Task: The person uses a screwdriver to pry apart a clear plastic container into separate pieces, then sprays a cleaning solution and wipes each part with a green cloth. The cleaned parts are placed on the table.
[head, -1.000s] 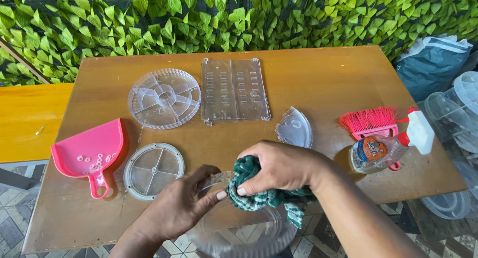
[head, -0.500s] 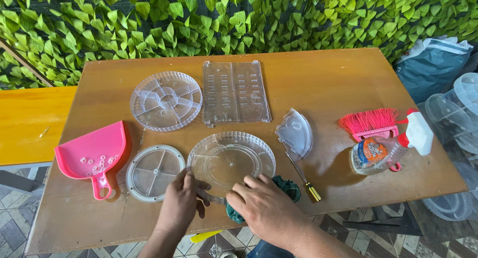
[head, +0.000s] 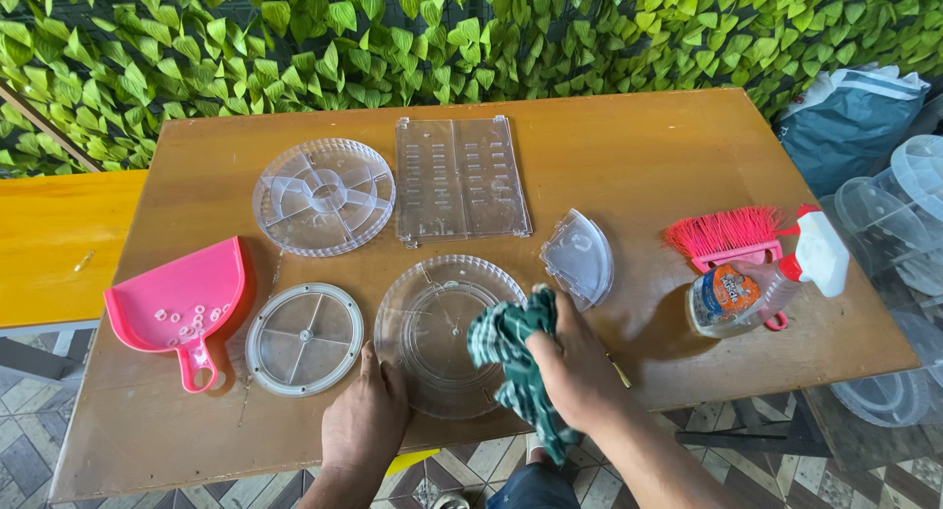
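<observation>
We see the right hand (head: 575,367) clenched around a crumpled green checked cloth (head: 511,357), pressing it onto the right edge of a round clear plastic lid (head: 442,327) that lies flat at the near middle of the brown wooden table (head: 638,165). The left hand (head: 365,421) lies flat and open, fingers touching the lid's near-left rim. Just left sits a smaller round clear divided disc (head: 305,337), then a pink plastic dustpan (head: 177,303). Well to the right lie a clear spray bottle (head: 751,293) and a pink brush (head: 727,234).
</observation>
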